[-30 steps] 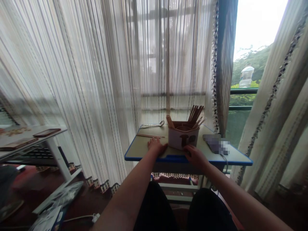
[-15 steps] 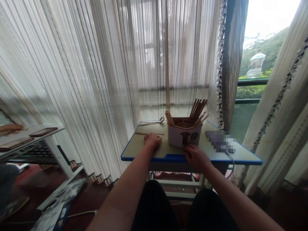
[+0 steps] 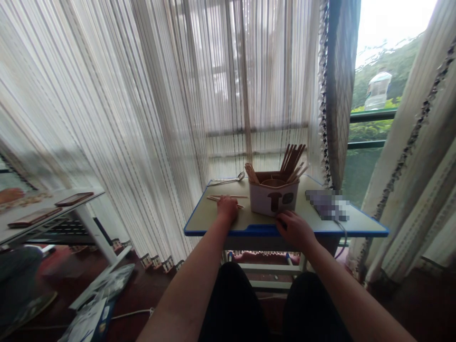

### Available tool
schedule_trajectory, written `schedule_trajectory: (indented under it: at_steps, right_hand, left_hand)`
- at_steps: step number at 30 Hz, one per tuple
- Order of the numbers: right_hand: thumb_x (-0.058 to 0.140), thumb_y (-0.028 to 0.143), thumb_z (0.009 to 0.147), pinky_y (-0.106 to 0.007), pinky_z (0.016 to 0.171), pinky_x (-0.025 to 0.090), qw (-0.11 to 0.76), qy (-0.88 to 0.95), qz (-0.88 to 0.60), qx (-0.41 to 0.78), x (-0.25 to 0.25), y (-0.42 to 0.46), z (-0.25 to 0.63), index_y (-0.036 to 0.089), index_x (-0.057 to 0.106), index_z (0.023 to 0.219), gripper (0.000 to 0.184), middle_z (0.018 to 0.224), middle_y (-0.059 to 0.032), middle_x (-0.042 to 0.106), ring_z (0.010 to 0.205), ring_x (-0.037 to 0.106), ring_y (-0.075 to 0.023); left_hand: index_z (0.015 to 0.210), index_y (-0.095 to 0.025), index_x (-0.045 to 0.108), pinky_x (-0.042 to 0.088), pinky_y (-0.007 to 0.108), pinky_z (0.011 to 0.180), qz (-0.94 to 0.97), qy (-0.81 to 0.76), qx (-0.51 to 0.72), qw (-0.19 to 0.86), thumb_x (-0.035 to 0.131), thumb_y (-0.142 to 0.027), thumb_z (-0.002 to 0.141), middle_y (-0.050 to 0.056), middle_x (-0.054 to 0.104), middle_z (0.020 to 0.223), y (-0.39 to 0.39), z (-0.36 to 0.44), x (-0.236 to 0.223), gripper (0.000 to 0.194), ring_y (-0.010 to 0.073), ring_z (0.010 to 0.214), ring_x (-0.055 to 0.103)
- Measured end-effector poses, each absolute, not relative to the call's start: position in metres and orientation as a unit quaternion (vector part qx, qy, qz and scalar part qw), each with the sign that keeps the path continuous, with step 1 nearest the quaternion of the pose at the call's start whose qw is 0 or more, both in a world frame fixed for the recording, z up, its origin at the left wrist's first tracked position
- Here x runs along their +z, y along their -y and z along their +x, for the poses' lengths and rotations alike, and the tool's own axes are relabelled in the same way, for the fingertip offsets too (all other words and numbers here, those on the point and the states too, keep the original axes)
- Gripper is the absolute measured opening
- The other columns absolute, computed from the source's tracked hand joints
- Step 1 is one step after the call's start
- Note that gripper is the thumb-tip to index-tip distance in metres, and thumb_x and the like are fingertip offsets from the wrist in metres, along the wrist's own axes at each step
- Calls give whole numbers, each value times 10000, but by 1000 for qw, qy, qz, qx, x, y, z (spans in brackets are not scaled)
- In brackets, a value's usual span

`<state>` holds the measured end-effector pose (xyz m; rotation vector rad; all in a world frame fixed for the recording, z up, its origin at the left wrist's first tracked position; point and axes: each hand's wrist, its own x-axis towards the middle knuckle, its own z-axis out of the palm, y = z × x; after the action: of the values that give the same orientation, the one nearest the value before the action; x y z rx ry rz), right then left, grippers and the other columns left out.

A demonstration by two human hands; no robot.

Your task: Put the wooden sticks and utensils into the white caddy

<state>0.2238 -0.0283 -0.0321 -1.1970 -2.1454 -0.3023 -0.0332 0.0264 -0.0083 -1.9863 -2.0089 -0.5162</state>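
Note:
My left hand (image 3: 228, 209) is on the desk at the left of the container, its fingers closed over thin wooden chopsticks (image 3: 240, 206). One chopstick slants out beneath the fingers; another (image 3: 239, 196) lies behind them. The fingertips are partly hidden. My right hand (image 3: 292, 227) rests at the desk's front edge, its loosely bent fingers touching the lower front of a pinkish-white container (image 3: 261, 199) with a brown interior. Dark-brown chopsticks or slats (image 3: 294, 156) fan up at its back, lighter sticks (image 3: 251, 173) lean at its left, and pale sticks (image 3: 301, 172) at its right.
A slotted ladle (image 3: 241, 176) lies at the back left of the blue-edged desk (image 3: 199, 223). A blurred-out purple item (image 3: 326, 204) with a cable is on the right. Another table (image 3: 92, 199) stands at left with another person's hand (image 3: 10, 194). Curtains (image 3: 160, 118) hang behind.
The chopstick under my left hand has turned to slant across the one behind it. My right hand stays at the container's base. The view has shifted slightly.

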Motion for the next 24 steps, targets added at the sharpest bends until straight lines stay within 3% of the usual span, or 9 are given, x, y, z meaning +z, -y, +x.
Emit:
schedule_trajectory:
  at_steps: [7,14,24]
  right_hand:
    - [475,252,838,-289,767,402,315,810,-477,-127,-30,32,222,194,645,852,180,883,-57,631,859,554,-192]
    - [473,255,839,-285,761,399,318,808,-478,-134,-32,31,222,193,644,838,182,870,-58,627,845,550,-188]
    - [497,268,815,-304,742,412,339,800,-477,-133,-36,30,222,206,651,821,166,847,-66,629,835,548,-203]
  left_hand:
    - [876,-208,690,326,427,883,-701,673,-209,113,517,-276,811,94,641,1019,-19,-30,-6,197,276,1038,492]
    - [973,-268,691,306,412,898,-714,657,-230,80,525,-275,822,47,669,1069,-20,-31,-6,225,250,1067,514]
    - [1026,-289,683,346,347,883,-742,611,-244,133,496,-243,879,42,674,1028,-14,-32,-4,242,199,992,536]
